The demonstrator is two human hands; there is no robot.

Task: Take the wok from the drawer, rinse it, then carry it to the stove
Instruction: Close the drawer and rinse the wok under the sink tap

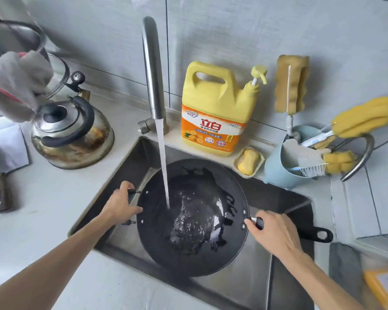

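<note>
Between my hands, the wok (193, 218) is rinsing; left hand (119, 204) grips its loop, right hand (276, 233) its handle; stove carry remains.

Two bare forearms enter from bottom edge, no sleeves visible up to frame limit. Left hand (119, 203) bare: no glove, ring, watch or band. Right hand (276, 233) likewise bare, wrist unadorned. Nails short, unpainted where visible. Upper arms, torso out of frame.

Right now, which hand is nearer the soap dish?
Right. The right hand grips the wok's long handle below the soap dish; the left hand holds the far rim, across the wok.
</note>
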